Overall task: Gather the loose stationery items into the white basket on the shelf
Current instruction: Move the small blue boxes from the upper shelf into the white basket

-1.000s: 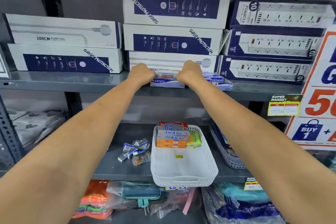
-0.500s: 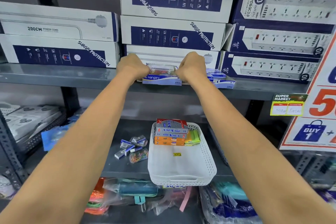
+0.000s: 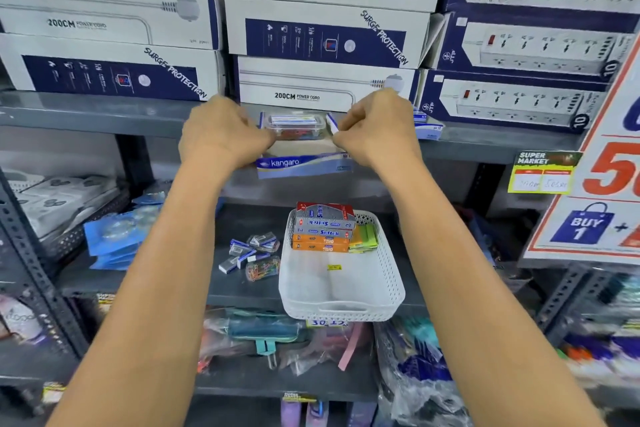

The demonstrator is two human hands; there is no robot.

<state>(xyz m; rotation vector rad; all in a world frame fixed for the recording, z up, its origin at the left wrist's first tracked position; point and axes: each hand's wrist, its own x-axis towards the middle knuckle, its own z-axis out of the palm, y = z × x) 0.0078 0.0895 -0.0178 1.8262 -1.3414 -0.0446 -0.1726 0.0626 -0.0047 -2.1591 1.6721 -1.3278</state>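
Observation:
My left hand [image 3: 221,133] and my right hand [image 3: 375,130] grip the two ends of a blue Kangaro box [image 3: 303,165], which juts out past the front edge of the upper shelf [image 3: 104,114]. A clear plastic box of coloured clips [image 3: 294,125] rides on top of it. On the shelf below stands the white basket [image 3: 391,274], holding stacked staple boxes [image 3: 323,229] and green sticky notes [image 3: 365,236] at its far end. Loose small staple boxes and a clip packet [image 3: 254,255] lie left of the basket.
Stacked power-strip boxes [image 3: 322,35] fill the upper shelf behind my hands. More small blue boxes [image 3: 427,128] sit right of my right hand. A promo sign [image 3: 595,191] hangs at right. Blue packets [image 3: 114,239] lie at the lower left; bagged goods fill the bottom shelf.
Both hands have pulled the Kangaro box, with the clear clip box on it, forward off the upper shelf's edge. The view has moved closer and tilted down.

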